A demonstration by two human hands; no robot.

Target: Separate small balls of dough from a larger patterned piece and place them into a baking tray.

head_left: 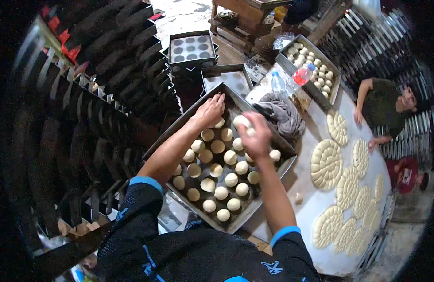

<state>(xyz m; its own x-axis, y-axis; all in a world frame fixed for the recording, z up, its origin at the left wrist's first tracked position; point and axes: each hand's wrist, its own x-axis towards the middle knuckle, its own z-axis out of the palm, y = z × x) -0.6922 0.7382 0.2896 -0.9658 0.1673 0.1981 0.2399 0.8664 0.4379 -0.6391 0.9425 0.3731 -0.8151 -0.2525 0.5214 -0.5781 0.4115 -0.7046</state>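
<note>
A deep dark metal tray (280,146) lies tilted in front of me, with many pale round dough balls (221,192) spread over its bottom. Inside its far corner is my left hand (210,112), fingers bent and pressed together close to the wall. Their tips are partly hidden, and a dough ball shows just below the palm. My right hand (257,137), smeared by motion, is closed around a dough ball (242,121) above the far right part of the tray. Another ball shows right beside its fingers.
Scored round dough slabs (326,164) lie on the white table (299,225) at right. Beyond are a second tray (337,89) of dough balls, bottles (303,74) and a grey cloth (285,113). Stacked trays (192,63) stand ahead, dark racks (85,155) at left. Two people (385,103) are at right.
</note>
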